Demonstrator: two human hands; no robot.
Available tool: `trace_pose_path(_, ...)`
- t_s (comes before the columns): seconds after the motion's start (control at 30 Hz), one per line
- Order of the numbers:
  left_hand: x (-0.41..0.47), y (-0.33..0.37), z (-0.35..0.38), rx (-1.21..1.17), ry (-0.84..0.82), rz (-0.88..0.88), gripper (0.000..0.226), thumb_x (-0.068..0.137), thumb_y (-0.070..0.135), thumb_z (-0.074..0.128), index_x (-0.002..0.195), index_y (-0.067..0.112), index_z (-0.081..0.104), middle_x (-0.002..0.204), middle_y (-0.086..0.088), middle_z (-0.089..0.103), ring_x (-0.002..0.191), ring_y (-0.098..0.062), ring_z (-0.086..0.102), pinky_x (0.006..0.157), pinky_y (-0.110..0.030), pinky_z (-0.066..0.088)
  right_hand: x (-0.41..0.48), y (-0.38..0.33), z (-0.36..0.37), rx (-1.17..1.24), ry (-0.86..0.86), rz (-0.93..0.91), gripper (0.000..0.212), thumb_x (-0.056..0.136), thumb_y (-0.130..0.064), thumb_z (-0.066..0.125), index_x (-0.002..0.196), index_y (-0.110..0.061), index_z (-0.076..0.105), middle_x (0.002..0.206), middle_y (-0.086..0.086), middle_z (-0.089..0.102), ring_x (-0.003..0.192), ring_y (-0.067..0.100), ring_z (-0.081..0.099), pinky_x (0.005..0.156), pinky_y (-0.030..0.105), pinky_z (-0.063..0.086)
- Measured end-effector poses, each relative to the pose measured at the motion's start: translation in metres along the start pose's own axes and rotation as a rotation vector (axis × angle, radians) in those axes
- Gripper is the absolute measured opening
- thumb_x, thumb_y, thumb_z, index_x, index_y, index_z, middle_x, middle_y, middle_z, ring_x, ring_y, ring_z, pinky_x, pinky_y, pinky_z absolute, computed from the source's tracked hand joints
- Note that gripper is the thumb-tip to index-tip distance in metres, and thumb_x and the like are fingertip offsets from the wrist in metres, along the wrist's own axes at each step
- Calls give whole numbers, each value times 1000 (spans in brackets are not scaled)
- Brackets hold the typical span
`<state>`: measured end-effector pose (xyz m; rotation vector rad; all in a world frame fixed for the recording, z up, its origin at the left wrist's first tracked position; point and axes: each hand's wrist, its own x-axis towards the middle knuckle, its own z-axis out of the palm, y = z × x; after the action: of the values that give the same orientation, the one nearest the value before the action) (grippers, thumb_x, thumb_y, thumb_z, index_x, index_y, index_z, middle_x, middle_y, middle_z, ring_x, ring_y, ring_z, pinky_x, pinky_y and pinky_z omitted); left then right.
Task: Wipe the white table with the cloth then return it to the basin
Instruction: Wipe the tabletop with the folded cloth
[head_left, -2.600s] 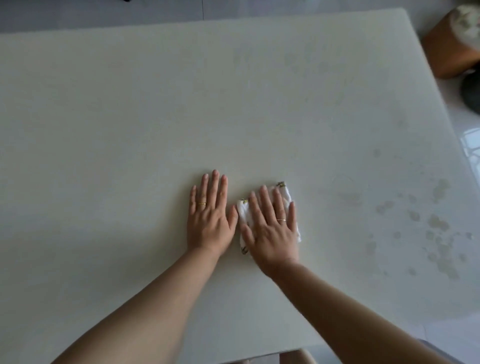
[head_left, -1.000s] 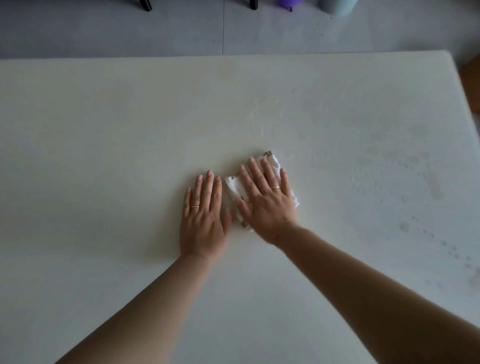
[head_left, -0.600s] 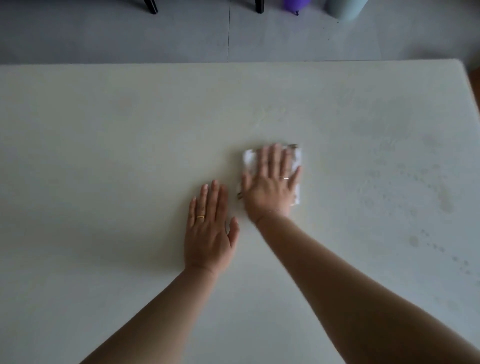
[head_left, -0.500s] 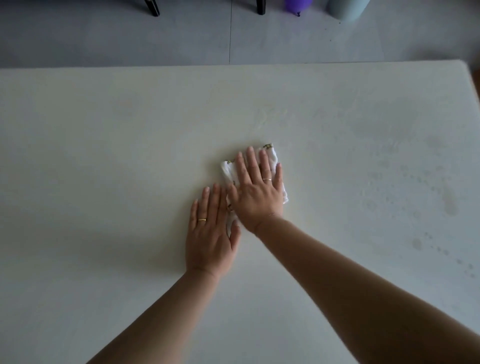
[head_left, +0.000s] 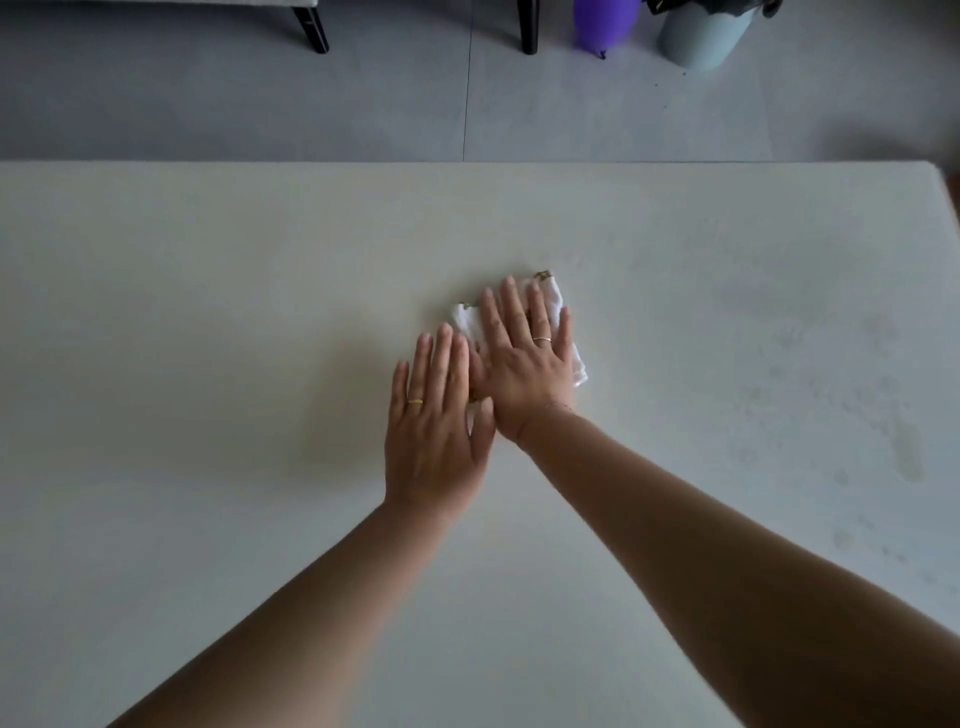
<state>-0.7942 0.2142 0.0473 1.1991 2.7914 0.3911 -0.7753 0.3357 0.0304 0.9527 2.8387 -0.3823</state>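
Note:
A small folded white cloth (head_left: 555, 299) lies near the middle of the white table (head_left: 208, 312). My right hand (head_left: 524, 364) presses flat on it with straight fingers, covering most of it. My left hand (head_left: 436, 421) rests flat on the bare table just left of the cloth, its fingers straight, its thumb side touching my right hand. Faint damp marks (head_left: 906, 452) show on the table's right part. No basin is in view.
Beyond the table's far edge is grey floor with black furniture legs (head_left: 311, 31), a purple balloon (head_left: 605, 21) and a pale blue bin (head_left: 701, 36). The table's right edge runs near the frame's right side.
My right hand has slid the cloth back and forth over the table's middle, farther from me than 2.6 s ago. My left hand stays flat beside it. The view has tilted up toward the floor.

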Motion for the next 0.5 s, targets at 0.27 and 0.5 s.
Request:
trace_pose_path(0.27, 50, -7, 20, 98, -93, -53, 69, 91, 47, 7, 150, 10, 12, 159, -8, 9, 147, -22, 5, 119, -38, 0, 45, 107, -34, 46, 60, 339, 66, 94, -53, 20, 150, -23, 2, 159, -3, -6, 145, 16, -11, 117, 44, -10)
trace_pose_path(0.5, 50, -4, 22, 106, -75, -73, 61, 95, 37, 14, 148, 8, 23, 156, -11, 21, 145, -25, 15, 119, -42, 10, 52, 12, -11, 76, 67, 111, 64, 94, -53, 19, 150, -23, 6, 159, -3, -4, 145, 20, -14, 110, 48, -20)
